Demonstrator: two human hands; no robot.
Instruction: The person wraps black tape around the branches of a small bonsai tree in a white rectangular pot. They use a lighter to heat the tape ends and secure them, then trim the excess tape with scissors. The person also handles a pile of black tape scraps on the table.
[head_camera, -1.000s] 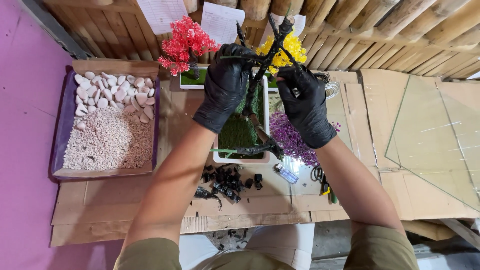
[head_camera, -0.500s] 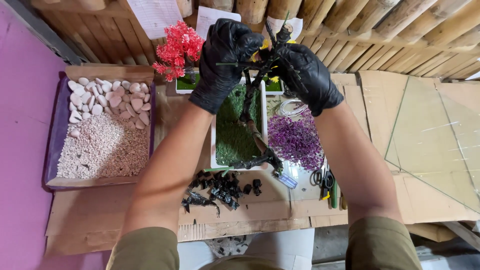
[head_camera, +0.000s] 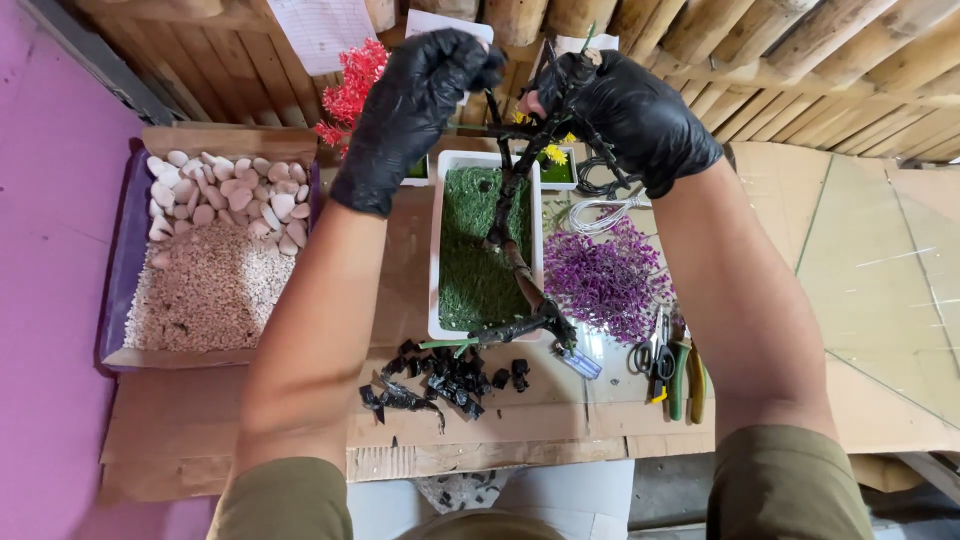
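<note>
Both hands wear black gloves. My left hand (head_camera: 415, 105) pinches the top of a dark, twisted artificial tree (head_camera: 520, 270), and my right hand (head_camera: 630, 115) grips its upper branches from the other side. The trunk slants down to a root base at the near end of a white rectangular planter (head_camera: 436, 280) filled with green fake moss (head_camera: 475, 270). The tree leans over the planter.
A cardboard tray (head_camera: 215, 145) of white pebbles and fine gravel sits at left. Purple fake foliage (head_camera: 605, 280), scissors and green pliers (head_camera: 670, 365) lie right of the planter. Black scraps (head_camera: 440, 375) are in front, red (head_camera: 345, 95) and yellow flowers (head_camera: 555, 155) behind, glass panes (head_camera: 880, 250) at right.
The view has drawn in closer to the work. My hands have risen along the tree toward its top and now hold the upper branches; the planter sits lower in view.
</note>
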